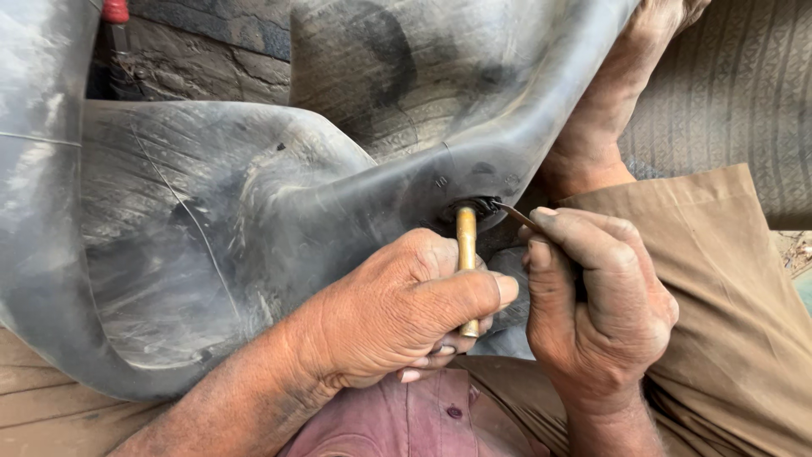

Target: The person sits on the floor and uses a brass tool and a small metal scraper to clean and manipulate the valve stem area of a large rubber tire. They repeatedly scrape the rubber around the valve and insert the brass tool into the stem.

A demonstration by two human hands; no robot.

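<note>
Head view, looking down: a large grey rubber inner tube [211, 220] fills the frame from nine o'clock round to twelve, folded and slack, dusty and scuffed along its creases. At about seven o'clock bare wooden planks [34, 398] show beneath it.

Near the centre, the left hand [397, 309] is closed in a fist around a brass valve stem [466, 241], thumb laid across it, holding it upright; the stem's upper end meets the tube at a dark round base patch [469, 199] just above centre.

Just to the right, at about four o'clock, the right hand [596, 305] is closed around a thin dark-bladed tool [516, 216], whose tip points toward eleven o'clock and touches the edge of the patch beside the stem. Whether the tip is cutting, scraping or prying cannot be told.

As it looks, the stem is seated in the tube and the patch around it looks largely intact, so work at the valve base seems to be at an early or middle stage.

At two o'clock a forearm [609, 110] runs up behind the tube, a ribbed tyre tread [744, 93] beyond it, with a tan trouser leg [719, 296] below.
</note>
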